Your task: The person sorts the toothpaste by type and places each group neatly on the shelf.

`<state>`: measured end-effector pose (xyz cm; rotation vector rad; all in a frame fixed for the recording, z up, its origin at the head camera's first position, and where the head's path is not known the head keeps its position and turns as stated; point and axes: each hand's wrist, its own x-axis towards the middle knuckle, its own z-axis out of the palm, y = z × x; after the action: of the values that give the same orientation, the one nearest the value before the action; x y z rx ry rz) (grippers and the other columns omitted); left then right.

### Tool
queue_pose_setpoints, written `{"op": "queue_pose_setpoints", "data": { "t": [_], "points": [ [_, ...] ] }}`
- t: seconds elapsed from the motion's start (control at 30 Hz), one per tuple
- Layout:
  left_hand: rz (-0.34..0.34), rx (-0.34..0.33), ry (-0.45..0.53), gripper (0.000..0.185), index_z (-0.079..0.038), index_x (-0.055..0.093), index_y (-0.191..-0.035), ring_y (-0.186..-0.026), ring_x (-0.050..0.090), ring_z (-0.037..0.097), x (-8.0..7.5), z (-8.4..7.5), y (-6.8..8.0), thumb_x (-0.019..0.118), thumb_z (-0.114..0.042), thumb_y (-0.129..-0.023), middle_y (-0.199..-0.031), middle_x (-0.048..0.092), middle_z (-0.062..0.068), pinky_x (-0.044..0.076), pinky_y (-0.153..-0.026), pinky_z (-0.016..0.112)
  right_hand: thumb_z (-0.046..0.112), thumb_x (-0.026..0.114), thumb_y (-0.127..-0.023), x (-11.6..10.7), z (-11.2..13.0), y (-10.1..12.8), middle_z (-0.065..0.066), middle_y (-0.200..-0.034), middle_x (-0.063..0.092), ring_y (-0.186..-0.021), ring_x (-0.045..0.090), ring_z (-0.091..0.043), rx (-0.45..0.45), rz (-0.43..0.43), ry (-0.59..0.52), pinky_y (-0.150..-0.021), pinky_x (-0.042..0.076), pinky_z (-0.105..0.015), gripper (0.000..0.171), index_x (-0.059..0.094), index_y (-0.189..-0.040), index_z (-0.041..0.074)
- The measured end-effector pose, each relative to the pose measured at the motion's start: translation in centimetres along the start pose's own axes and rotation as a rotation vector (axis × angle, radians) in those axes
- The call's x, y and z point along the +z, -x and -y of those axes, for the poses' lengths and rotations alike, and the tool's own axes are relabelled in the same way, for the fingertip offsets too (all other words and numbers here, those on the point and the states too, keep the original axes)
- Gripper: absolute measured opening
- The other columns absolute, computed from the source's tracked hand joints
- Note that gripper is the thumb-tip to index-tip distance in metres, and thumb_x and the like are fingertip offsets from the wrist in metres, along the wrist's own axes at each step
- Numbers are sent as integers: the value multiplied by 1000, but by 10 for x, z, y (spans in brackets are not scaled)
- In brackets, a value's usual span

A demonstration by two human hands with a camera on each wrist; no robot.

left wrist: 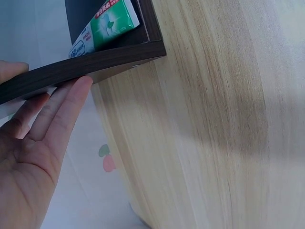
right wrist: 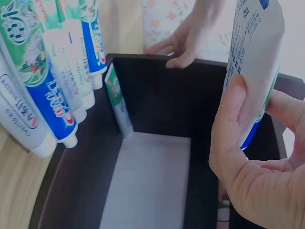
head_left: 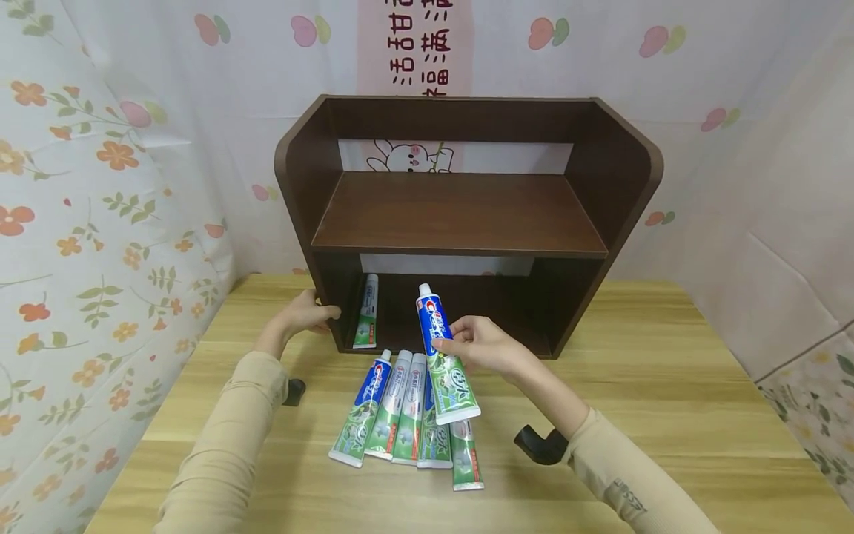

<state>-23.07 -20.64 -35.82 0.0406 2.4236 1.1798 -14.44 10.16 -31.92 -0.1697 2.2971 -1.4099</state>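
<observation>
My right hand (head_left: 487, 343) pinches a blue and green toothpaste tube (head_left: 454, 382) between thumb and fingers, cap end up, in front of the lower compartment of a dark brown shelf (head_left: 460, 215). The right wrist view shows the white back of this tube (right wrist: 259, 52). With thumb and fingers on opposite faces, my left hand (left wrist: 33, 152) holds the edge of the shelf's left side panel (left wrist: 119, 59). A white and green toothpaste tube (head_left: 367, 315) leans upright inside, by that panel. Several tubes (head_left: 363, 411) lie fanned on the table, caps toward the shelf; the held tube partly covers some.
The shelf's upper board (head_left: 460, 211) overhangs the lower compartment. Dark curved pieces (head_left: 542, 445) show by both forearms. Behind the wooden table (head_left: 667, 386) hangs a patterned curtain (head_left: 260, 67), with a floral one (head_left: 100, 245) at the left.
</observation>
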Motion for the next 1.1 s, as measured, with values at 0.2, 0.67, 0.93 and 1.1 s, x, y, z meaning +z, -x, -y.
{"op": "queue_pose_setpoints", "data": {
  "t": [0.2, 0.67, 0.93, 1.1],
  "points": [
    [-5, 8, 14, 74, 17, 10, -137, -96, 61, 35, 0, 0, 2, 49, -19, -86, -133, 34, 36, 51, -91, 42, 26, 62, -85, 1, 12, 0, -14, -89, 60, -71, 60, -16, -35, 9, 1, -63, 58, -29, 42, 50, -110, -7],
    [-3, 52, 47, 64, 16, 20, -135, -113, 51, 43, 1, 4, 1, 47, -18, -87, -131, 37, 34, 53, -87, 40, 26, 62, -86, 1, 44, 4, -13, -88, 59, -66, 59, -14, -94, 33, 36, -61, 57, -30, 42, 49, -111, -5],
    [1, 56, 54, 63, 16, 22, -134, -112, 51, 42, 2, 2, 0, 48, -17, -87, -129, 39, 34, 54, -85, 38, 22, 62, -86, 0, 58, 4, -14, -87, 58, -66, 60, -15, -131, 51, 35, -59, 57, -28, 40, 49, -111, -7],
    [3, 57, 58, 63, 15, 22, -134, -110, 52, 42, 2, 1, 3, 48, -17, -87, -129, 40, 33, 54, -86, 40, 23, 62, -86, 2, 69, 3, -15, -92, 59, -69, 61, -16, -130, 51, 43, -61, 57, -29, 41, 48, -112, -5]
  ]
}}
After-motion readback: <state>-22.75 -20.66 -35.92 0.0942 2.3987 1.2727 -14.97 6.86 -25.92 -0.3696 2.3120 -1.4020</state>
